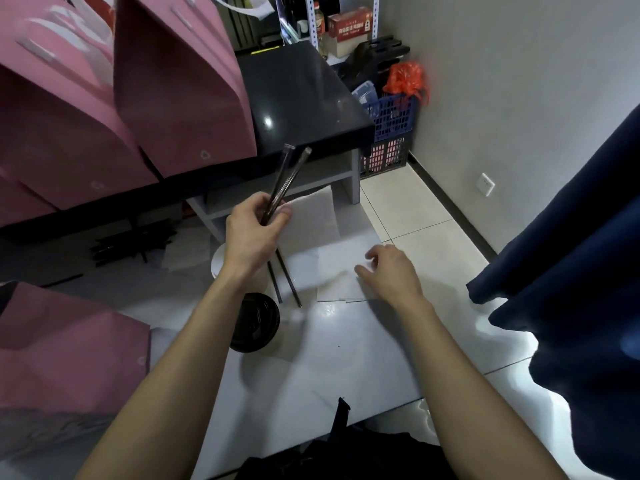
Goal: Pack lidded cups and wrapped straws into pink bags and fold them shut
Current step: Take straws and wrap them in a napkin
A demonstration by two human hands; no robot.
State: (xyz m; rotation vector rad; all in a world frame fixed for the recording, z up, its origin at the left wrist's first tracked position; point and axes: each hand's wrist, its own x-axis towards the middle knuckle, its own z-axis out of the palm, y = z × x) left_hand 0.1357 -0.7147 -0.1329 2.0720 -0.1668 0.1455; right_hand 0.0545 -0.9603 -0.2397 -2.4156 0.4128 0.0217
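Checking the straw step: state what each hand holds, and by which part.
The left hand grips two wrapped straws around their middle, ends sticking out above and below. The right hand holds nothing; its fingers hang loosely over white paper.

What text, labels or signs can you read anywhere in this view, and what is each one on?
Red and white box on the shelf: white characters on a red band, too blurred to quote.
Bottle beside it: a label, unreadable.
Pink bags on the black counter: a small round pale mark near the lower corner, no legible words.
Wrapped straws in the left hand: no print visible.
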